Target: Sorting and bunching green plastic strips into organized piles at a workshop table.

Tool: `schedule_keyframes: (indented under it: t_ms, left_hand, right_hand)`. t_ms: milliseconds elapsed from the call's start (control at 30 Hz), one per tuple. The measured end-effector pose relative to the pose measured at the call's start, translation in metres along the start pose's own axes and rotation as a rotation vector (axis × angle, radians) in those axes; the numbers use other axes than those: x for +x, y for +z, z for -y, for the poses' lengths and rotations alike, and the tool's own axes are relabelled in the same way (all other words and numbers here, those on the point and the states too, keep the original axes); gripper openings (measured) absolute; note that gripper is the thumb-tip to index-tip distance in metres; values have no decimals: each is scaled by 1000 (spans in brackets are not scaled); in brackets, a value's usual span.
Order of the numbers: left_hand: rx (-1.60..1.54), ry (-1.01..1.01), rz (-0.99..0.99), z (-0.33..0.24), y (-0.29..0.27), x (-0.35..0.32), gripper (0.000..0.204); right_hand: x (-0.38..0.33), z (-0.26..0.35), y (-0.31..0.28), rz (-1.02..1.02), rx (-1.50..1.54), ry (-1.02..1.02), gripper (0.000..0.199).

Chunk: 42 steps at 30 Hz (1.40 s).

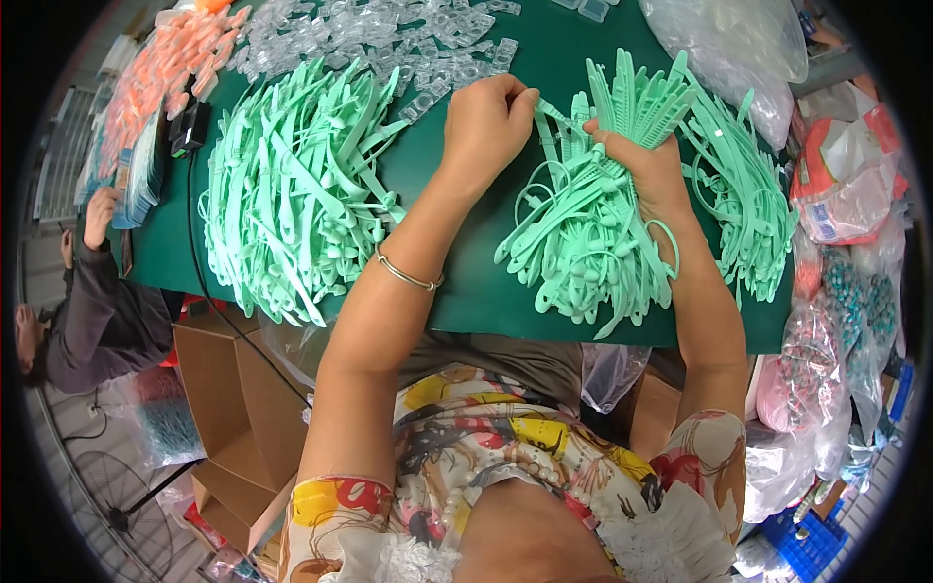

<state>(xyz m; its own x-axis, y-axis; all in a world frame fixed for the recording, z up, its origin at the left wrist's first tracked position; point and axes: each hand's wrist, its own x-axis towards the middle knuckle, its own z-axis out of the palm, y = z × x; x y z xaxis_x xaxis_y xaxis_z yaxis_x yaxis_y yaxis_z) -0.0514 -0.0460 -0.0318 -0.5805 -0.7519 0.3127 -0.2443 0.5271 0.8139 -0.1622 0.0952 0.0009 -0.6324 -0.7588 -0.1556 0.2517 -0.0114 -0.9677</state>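
My right hand (653, 173) is wrapped round a thick bundle of mint-green plastic strips (637, 102) with toothed, comb-like upper ends. The bundle's rounded lower ends fan out over the green table. Just left of it, my left hand (491, 126) is closed in a pinch. Its fingertips meet the end of one mint-green strip (556, 117) that leans towards the bundle. A large loose heap of mint-green strips (292, 194) lies left of my left forearm. Another pile of mint-green strips (734, 185) rests beyond my right wrist.
Clear plastic pieces (369, 39) and orange pieces (170, 68) are spread at the back. A cable runs from a black box (190, 129) over the table's edge. Another person's hand (100, 214) is at the left. Filled plastic bags (812, 360) crowd the right; an open carton (238, 398) stands below left.
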Motion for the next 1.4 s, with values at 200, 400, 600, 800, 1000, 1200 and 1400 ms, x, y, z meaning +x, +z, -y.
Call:
schedule_keyframes:
  t_ms: [200,400,600,800,1000,1200,1400]
  left_hand:
    - [41,155,-120,15,-22,10,16]
    - [461,174,147,16,-50,-1,17]
    - [515,199,88,15,-41,-5,17]
    - [481,216,231,11,-43,-8,20]
    - [435,204,221,6,-42,-8,19]
    - [389,186,248,5,-36,-8,15]
    - [273,252,142,10,-28,-6,13]
  right_hand:
    - [1,0,-2,13,-33,-2,26]
    - [2,0,2,34,-58,-19,27]
    - [4,-1,-2,63,-100,-7,33]
    - [3,0,-2,88,-113,-4,32]
    - [2,2,-2,91,-117,-16,29]
    - [4,0,-3,86,-110,-15,29]
    - [3,2,-3,92,-126,-14,30]
